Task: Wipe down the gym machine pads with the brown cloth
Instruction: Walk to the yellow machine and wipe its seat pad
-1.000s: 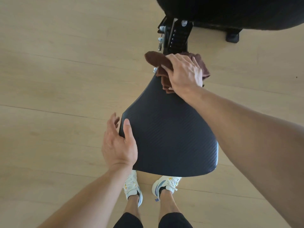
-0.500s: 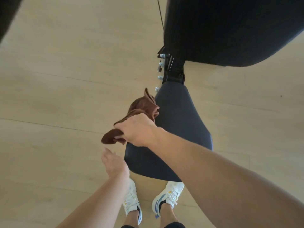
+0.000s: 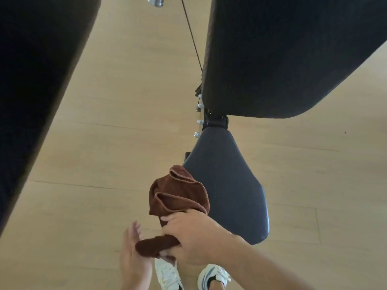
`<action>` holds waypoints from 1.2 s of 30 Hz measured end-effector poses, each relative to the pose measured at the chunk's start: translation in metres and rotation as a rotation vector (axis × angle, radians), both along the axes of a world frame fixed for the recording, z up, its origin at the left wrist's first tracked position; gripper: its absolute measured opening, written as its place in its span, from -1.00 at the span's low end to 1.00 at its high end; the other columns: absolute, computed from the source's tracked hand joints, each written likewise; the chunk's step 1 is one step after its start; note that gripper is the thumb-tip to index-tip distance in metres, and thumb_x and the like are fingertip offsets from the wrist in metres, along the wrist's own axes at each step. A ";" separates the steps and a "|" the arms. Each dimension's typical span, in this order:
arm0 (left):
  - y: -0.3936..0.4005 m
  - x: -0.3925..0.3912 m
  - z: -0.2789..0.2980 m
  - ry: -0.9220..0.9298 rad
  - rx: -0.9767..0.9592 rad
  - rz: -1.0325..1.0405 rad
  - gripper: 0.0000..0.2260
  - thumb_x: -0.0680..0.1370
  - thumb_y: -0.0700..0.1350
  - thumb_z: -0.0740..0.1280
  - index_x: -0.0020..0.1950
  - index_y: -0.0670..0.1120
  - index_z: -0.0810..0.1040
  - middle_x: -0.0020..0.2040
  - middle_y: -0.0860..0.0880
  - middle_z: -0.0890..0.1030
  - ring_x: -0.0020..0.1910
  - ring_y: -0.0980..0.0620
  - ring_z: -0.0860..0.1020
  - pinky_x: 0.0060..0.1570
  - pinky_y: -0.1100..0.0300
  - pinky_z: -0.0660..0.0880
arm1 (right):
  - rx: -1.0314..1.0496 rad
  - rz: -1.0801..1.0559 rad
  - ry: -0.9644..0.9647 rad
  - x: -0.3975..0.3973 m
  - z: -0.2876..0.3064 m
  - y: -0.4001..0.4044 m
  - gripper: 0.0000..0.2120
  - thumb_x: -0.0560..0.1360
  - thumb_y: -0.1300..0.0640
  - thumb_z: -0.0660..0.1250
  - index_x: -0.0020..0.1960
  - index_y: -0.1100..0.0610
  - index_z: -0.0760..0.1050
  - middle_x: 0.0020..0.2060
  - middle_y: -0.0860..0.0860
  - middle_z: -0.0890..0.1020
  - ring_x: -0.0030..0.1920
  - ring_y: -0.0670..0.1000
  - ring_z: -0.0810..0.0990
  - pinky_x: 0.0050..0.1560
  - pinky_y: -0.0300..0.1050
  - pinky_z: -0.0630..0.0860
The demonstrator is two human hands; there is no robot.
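Observation:
The brown cloth (image 3: 178, 197) hangs bunched in the air at the left edge of the black seat pad (image 3: 230, 185). My right hand (image 3: 192, 237) grips the cloth's lower part, off the pad. My left hand (image 3: 132, 254) is just below it, palm up and fingers spread, touching the cloth's dangling end. A larger black back pad (image 3: 282, 55) rises above the seat, joined by a black bracket (image 3: 213, 120) with silver bolts.
Another dark padded part (image 3: 31, 80) fills the left side. A thin black cable (image 3: 191, 36) runs down beside the back pad. Light wooden floor (image 3: 125, 132) lies all around. My white trainers (image 3: 167, 275) stand under the seat's near end.
My right hand carried the cloth from the seat's far end off its left edge and nearer to me. My left hand released the seat's edge and now touches the cloth. The view tilted up.

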State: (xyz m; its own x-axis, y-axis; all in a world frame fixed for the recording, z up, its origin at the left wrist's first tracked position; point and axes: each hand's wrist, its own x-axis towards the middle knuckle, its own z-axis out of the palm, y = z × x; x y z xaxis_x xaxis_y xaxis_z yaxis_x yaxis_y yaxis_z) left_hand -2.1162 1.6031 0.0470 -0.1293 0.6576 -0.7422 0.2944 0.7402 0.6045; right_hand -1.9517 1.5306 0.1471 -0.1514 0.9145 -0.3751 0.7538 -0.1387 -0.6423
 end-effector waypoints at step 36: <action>-0.098 0.052 0.203 -0.222 -0.046 -0.878 -0.78 0.62 -0.30 0.30 0.05 -0.03 0.67 -0.01 0.00 0.71 -0.04 0.15 0.64 -0.13 0.47 0.47 | -0.352 -1.351 0.966 -0.018 0.088 -0.162 0.17 -0.01 0.19 0.79 0.51 -0.01 0.35 0.18 0.18 0.70 0.16 0.16 0.71 0.28 0.21 0.57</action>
State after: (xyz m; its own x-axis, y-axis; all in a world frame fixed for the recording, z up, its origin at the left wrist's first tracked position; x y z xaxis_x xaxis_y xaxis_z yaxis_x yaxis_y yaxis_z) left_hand -2.0644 1.5053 0.2501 0.5541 0.4211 -0.7181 0.6444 0.3291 0.6903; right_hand -1.9700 1.3685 0.2350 0.3311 0.4715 -0.8174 -0.6317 -0.5327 -0.5632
